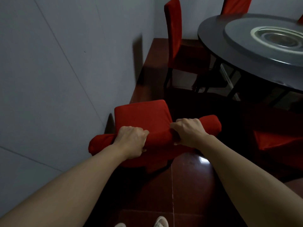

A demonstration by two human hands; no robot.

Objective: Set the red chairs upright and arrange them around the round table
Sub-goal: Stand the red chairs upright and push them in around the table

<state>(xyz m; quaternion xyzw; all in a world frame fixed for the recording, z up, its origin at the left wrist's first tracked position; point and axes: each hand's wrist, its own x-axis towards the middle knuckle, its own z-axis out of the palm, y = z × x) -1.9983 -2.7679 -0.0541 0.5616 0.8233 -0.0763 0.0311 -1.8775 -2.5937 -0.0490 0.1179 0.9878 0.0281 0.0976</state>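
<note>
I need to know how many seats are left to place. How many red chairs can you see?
5, maybe more out of frame: one held by both hands, one upright at the table's left, one behind it, a sliver at top right, one at the right edge.

Both bare forearms reached forward and down from the lower corners of the view. The left hand point(131, 140) gripped the top edge of the red chair's backrest point(157, 136), fingers curled over it. The right hand point(188, 132) gripped the same edge just beside it, knuckles up, thumb underneath.
</note>
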